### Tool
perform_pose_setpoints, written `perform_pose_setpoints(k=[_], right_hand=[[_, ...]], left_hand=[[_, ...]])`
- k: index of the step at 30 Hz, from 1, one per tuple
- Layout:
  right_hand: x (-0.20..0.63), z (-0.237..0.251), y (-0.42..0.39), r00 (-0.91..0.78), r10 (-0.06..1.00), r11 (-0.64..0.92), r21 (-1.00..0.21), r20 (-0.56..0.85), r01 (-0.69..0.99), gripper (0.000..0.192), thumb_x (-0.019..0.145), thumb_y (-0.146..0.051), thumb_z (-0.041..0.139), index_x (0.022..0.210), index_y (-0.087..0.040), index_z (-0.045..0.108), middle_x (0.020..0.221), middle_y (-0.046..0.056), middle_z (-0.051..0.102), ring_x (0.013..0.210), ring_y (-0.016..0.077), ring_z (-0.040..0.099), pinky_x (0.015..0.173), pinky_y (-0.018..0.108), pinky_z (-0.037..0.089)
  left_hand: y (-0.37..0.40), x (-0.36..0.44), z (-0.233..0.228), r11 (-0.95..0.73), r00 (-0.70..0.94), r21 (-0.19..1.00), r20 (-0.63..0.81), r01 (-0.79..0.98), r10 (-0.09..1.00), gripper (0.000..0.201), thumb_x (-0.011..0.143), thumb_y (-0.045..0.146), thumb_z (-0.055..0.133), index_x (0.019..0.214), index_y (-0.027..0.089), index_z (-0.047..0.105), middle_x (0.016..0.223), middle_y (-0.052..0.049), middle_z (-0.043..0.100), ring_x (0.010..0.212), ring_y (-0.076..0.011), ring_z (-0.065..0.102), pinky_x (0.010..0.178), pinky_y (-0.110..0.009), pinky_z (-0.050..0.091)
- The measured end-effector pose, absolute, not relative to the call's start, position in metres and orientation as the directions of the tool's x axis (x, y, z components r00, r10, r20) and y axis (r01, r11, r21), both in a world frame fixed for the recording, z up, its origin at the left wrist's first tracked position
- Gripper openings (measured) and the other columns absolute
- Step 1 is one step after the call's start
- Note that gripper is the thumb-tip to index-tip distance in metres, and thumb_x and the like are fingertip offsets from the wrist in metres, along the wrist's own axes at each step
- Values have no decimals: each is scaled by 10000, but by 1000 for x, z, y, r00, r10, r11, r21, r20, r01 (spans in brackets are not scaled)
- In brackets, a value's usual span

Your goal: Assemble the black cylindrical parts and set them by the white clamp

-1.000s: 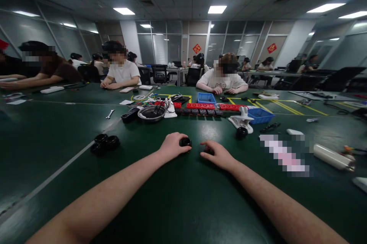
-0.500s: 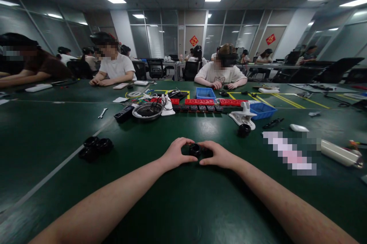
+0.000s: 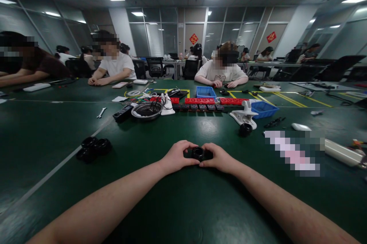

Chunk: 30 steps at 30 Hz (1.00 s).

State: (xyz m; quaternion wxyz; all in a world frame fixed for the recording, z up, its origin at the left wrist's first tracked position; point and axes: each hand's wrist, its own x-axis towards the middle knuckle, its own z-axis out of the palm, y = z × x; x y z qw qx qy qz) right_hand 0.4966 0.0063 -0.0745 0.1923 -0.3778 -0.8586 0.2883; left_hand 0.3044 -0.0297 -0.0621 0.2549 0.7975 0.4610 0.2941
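Note:
A small black round part (image 3: pixel 197 153) with an open top sits between my two hands, low over the green table (image 3: pixel 183 205). My left hand (image 3: pixel 175 156) grips it from the left with thumb and fingers. My right hand (image 3: pixel 219 157) closes on it from the right, and a second dark piece may lie under those fingers; I cannot tell. The fingertips of both hands nearly meet around the part.
Three black round parts (image 3: pixel 93 148) lie at the left. Another black part (image 3: pixel 246 129) stands by a white clamp (image 3: pixel 243 116). Farther back are a metal bowl (image 3: pixel 146 111), red and black strips (image 3: pixel 206 102), blue bins (image 3: pixel 263 109) and a wrench (image 3: pixel 101 113). Other people sit across the table.
My hands were apart, each on a black piece. They have come together at the middle and now hold the black part between them.

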Motion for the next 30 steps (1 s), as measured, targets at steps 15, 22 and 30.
perform_pose_setpoints(k=[15,22,30], right_hand=[[483,-71,-20,-518,834,549,-375,190,747,481,550,-480,653,897,-170,530,872,58,517,800,206,467,663,299,348],[503,-63,-3,-765,629,643,-647,141,410,371,642,-325,645,975,-183,560,949,44,522,873,191,492,767,308,382],[504,-65,2,-797,588,641,-681,137,355,319,656,-272,639,949,-169,565,927,39,526,876,186,494,777,302,388]], left_hand=[[-39,313,-65,-432,354,675,261,598,898,350,611,280,646,940,201,556,853,-10,538,737,-156,496,639,-258,425],[-34,304,-65,-439,441,728,207,526,873,563,613,314,663,1128,225,453,1000,-32,519,845,-172,497,746,-301,424],[-37,309,-63,-466,399,681,269,565,876,456,583,371,691,979,208,535,964,-31,542,903,-201,492,785,-327,399]])
